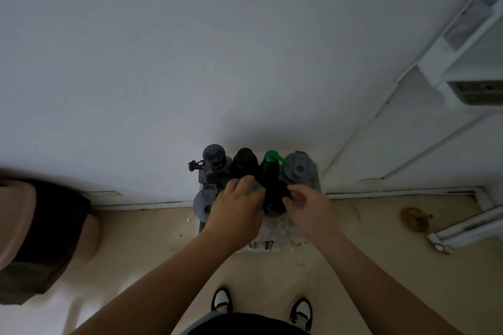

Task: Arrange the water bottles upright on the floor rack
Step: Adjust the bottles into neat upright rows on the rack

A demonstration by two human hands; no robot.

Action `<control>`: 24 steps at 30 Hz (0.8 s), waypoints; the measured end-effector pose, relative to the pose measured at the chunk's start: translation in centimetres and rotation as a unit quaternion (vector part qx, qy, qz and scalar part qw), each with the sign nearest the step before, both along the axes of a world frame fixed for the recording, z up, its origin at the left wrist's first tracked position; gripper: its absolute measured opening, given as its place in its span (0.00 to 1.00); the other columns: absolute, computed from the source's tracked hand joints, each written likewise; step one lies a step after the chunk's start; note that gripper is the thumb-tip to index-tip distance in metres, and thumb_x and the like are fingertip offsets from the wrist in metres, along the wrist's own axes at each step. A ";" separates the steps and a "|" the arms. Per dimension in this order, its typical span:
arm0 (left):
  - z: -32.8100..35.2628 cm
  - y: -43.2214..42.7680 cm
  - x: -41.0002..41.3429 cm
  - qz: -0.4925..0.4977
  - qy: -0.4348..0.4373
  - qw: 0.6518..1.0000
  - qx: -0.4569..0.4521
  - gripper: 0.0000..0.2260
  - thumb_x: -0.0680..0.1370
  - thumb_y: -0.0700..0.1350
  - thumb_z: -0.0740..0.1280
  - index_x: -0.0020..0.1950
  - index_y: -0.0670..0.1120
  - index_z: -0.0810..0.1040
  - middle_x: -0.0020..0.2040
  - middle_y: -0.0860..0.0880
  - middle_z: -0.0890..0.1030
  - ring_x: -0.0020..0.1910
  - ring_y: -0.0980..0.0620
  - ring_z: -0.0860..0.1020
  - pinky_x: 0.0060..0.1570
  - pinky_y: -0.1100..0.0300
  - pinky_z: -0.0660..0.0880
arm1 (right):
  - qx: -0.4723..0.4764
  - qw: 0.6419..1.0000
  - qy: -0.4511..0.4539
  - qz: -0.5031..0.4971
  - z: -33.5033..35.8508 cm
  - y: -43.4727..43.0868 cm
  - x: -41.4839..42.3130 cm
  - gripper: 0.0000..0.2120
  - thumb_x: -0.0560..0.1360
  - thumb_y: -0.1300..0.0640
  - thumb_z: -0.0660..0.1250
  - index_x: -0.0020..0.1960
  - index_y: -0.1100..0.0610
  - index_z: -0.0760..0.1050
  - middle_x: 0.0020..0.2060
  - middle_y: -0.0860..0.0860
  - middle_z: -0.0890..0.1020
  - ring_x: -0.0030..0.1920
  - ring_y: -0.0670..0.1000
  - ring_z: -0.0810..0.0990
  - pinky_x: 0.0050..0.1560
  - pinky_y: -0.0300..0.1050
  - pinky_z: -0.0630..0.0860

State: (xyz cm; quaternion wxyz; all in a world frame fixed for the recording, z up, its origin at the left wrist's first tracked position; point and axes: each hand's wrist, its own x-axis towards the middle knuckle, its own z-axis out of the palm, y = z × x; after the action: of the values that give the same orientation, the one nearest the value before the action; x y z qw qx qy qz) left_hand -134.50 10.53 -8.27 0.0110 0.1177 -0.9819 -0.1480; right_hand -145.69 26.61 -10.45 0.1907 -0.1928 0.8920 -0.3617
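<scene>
The left hand point(235, 205) covers most of a grey lid point(254, 189), so the bottle under it cannot be told. The black bottle point(276, 198) at its 3 o'clock is too dark to show its shape, and whether the right hand point(306, 205) touches it is unclear. The rack point(275, 228) shows only a pale strip at 6 o'clock. A brown bin point(40, 234) runs off the left edge.

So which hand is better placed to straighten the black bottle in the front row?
Probably the right hand: its fingers already curl beside the black bottle. The left hand rests on the grey-lidded bottle beside it.
</scene>
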 end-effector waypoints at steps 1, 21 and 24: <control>0.8 -0.1 -0.2 0.007 0.012 1.000 0.022 0.18 0.78 0.51 0.66 0.67 0.52 0.76 0.71 0.46 0.71 0.66 0.42 0.70 0.56 0.46 0.79 | -0.008 1.000 0.002 -0.002 1.0 0.0 -0.2 0.17 0.78 0.54 0.72 0.65 0.57 0.80 0.56 0.54 0.86 0.51 0.49 0.83 0.50 0.30 0.74; 1.2 1.1 -1.7 0.074 -0.084 0.992 0.059 0.24 0.79 0.51 0.66 0.75 0.51 0.69 0.78 0.46 0.61 0.76 0.42 0.61 0.68 0.45 0.71 | 0.079 0.996 0.018 0.050 -1.8 -1.7 -7.8 0.28 0.81 0.50 0.66 0.79 0.51 0.65 0.69 0.63 0.68 0.64 0.65 0.75 0.63 0.51 0.74; 0.8 1.0 -1.3 0.094 -0.083 0.989 0.073 0.24 0.80 0.51 0.66 0.75 0.53 0.67 0.80 0.45 0.58 0.77 0.40 0.61 0.67 0.43 0.72 | 0.072 0.996 -0.005 0.061 -2.8 -1.8 -8.8 0.27 0.81 0.50 0.67 0.79 0.52 0.66 0.69 0.64 0.71 0.67 0.65 0.74 0.65 0.50 0.72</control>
State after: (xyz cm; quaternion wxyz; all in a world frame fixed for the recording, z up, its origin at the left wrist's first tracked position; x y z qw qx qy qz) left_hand -135.76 11.54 -7.49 -0.0650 0.2217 -0.9507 -0.2071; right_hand -154.51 24.80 -13.25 0.2302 -0.2307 0.9013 -0.2853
